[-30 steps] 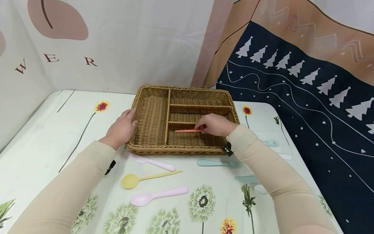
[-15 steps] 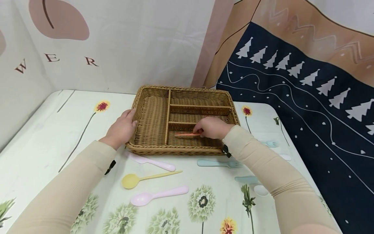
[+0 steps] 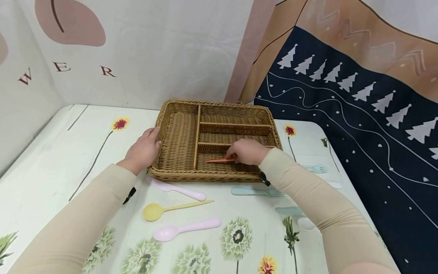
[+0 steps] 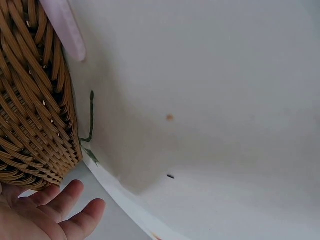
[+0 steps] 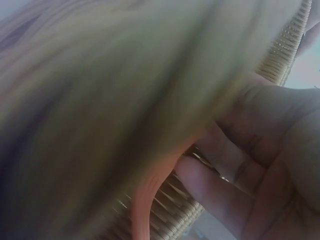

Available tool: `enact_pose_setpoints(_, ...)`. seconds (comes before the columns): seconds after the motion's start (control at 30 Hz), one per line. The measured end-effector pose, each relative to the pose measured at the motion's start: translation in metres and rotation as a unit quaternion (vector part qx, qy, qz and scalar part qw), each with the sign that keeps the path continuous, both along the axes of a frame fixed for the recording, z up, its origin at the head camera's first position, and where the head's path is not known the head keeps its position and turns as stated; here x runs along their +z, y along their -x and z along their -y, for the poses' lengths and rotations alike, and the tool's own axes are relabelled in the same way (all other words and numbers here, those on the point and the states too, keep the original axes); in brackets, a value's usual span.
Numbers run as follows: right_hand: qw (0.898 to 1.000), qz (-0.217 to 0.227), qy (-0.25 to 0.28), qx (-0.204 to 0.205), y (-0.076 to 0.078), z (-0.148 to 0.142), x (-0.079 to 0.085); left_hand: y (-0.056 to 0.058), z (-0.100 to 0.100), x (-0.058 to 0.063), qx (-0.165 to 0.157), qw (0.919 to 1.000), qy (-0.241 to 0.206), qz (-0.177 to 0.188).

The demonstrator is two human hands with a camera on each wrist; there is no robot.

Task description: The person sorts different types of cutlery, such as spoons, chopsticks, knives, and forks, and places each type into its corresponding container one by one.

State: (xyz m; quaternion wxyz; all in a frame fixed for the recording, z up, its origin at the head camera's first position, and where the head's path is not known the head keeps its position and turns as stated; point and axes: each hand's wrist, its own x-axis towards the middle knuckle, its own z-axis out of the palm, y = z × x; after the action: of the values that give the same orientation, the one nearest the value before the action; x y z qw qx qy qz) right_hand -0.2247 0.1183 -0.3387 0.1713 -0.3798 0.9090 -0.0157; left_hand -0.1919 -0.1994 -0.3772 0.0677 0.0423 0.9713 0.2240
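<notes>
A brown wicker tray [image 3: 179, 140] with dividers stands at the back of the table. My left hand [image 3: 142, 150] holds its left rim; in the left wrist view, fingers [image 4: 82, 220] curl near the tray's corner. My right hand [image 3: 248, 151] reaches into the front right compartment. Its fingertips pinch a slim orange utensil [image 3: 217, 160], whose thin end points left towards the long divider. The hand hides the utensil's other end, so its kind cannot be told. In the right wrist view, the orange utensil [image 5: 150, 195] shows below a blurred tan shape.
In front of the tray lie a pink knife [image 3: 181, 191], yellow spoon [image 3: 154, 212], pink spoon [image 3: 186, 229] and light blue fork [image 3: 254, 191]. A blue handle [image 3: 288, 210], white spoon [image 3: 305, 223] and another blue fork [image 3: 317, 169] lie near the right arm. Fabric backdrops stand behind.
My right hand has moved the orange utensil towards the tray's front wall and lower inside the front right compartment. The left hand and tray have stayed put.
</notes>
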Motion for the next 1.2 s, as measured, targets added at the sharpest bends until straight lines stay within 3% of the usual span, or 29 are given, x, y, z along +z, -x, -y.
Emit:
enact_pose_setpoints(0.33,1.000,-0.030,-0.005,0.003,-0.003,0.002,-0.003,-0.001,0.001,-0.001,0.004,1.0000,0.000,0.002)
enact_pose_setpoints(0.67,1.000,-0.002,0.010,-0.021,-0.002,0.000,-0.006,-0.003,0.001,-0.001,0.004,1.0000,-0.004,0.005)
enact_pose_setpoints(1.2,0.988,0.048,0.118,-0.084,-0.012,-0.004,0.007,0.001,0.000,-0.001,0.003,1.0000,-0.009,0.002)
